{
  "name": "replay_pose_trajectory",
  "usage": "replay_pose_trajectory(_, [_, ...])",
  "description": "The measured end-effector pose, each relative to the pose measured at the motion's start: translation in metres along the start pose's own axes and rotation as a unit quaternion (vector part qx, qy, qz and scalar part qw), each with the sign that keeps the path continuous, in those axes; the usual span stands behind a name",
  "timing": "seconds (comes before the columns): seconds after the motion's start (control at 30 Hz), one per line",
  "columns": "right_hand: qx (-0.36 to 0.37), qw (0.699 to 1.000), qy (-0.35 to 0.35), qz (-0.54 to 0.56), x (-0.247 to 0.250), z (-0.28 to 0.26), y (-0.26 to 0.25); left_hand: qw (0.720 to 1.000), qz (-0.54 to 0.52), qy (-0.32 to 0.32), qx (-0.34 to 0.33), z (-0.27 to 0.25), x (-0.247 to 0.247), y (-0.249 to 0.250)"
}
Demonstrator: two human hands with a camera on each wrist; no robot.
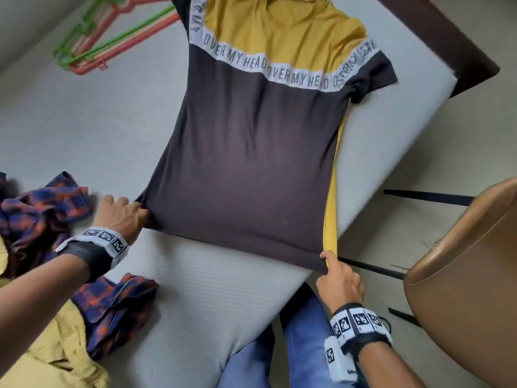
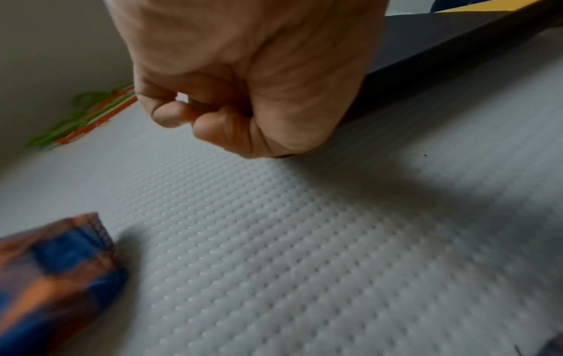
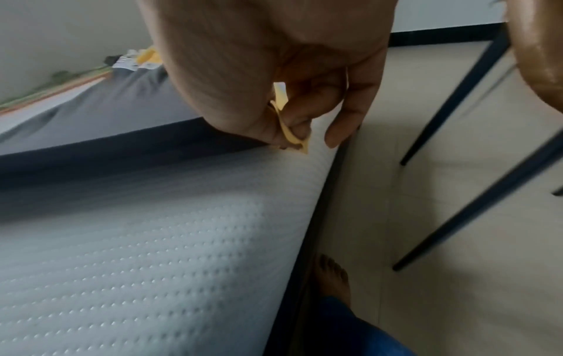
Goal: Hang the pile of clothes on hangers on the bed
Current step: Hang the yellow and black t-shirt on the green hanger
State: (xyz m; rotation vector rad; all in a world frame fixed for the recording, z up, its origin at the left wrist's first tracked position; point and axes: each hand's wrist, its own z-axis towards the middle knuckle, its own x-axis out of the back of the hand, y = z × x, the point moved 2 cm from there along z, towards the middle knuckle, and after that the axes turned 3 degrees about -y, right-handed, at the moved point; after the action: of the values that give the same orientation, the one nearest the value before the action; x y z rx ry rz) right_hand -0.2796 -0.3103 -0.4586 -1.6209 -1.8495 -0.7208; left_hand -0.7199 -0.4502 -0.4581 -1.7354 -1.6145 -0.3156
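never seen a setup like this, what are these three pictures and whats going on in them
No machine here: a person wears three cameras. The head view looks down at both hands; the other two sit on the wrists and look along the fingers. On the mattress a T-shirt lies spread flat, dark below and yellow on top. The left hand grips one bottom corner of it and the right hand pinches the other. Green and orange hangers lie at the far side, untouched. A plaid shirt and a yellow garment wait nearby. A brown chair stands beside the bed.
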Motion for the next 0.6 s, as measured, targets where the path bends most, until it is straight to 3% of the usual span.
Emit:
replay_pose_trajectory(0.17, [-0.019, 0.999, -0.018, -0.022, -0.009, 0.006, -0.007, 0.996, -0.035, -0.076, 0.021, 0.002, -0.001, 0.009])
replay_pose_trajectory(0.3, [0.006, 0.995, -0.084, -0.044, -0.004, 0.015, -0.015, 0.992, -0.035, -0.118, 0.033, 0.005, 0.007, 0.019])
replay_pose_trajectory(0.4, [0.012, 0.987, -0.159, -0.010, 0.010, 0.026, -0.015, 0.991, -0.023, -0.126, 0.025, 0.012, 0.032, 0.031])
replay_pose_trajectory(0.47, [-0.011, 0.983, -0.172, 0.064, 0.029, 0.040, -0.012, 0.990, -0.029, -0.134, 0.016, 0.022, 0.059, 0.040])
replay_pose_trajectory(0.6, [-0.002, 0.972, -0.095, 0.214, 0.086, 0.095, -0.006, 0.992, -0.116, -0.028, -0.031, 0.055, 0.141, 0.081])
